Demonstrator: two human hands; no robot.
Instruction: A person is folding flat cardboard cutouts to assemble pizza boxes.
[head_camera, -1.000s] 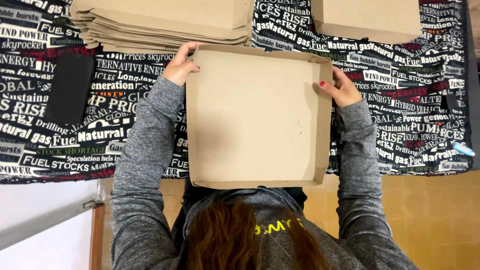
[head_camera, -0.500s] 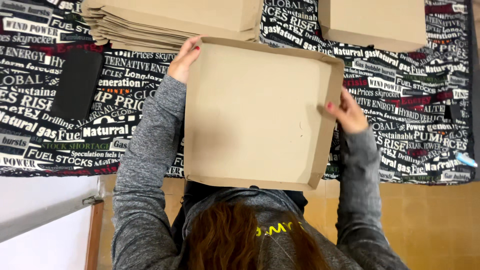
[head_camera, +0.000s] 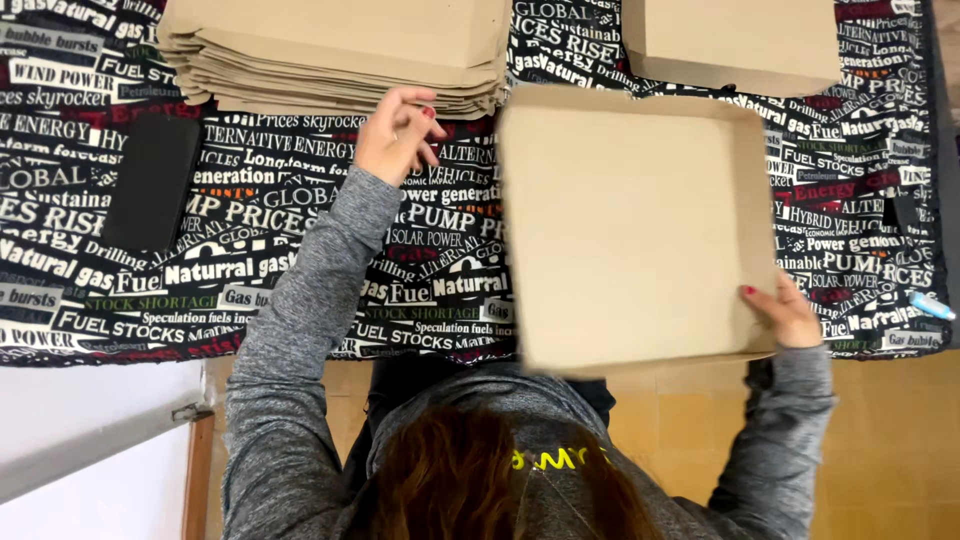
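Head view: the right hand pinches the near right corner of the shallow square brown cardboard tray. The left hand, fingers loosely curled and empty, hovers just before the stack of flat brown cardboard sheets; lifting only the top sheet's edge looks wisest.

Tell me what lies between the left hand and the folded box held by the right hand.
In the head view, only a strip of the printed black tablecloth separates the left hand from the folded box; nothing else lies there. The right hand holds the box's near corner.
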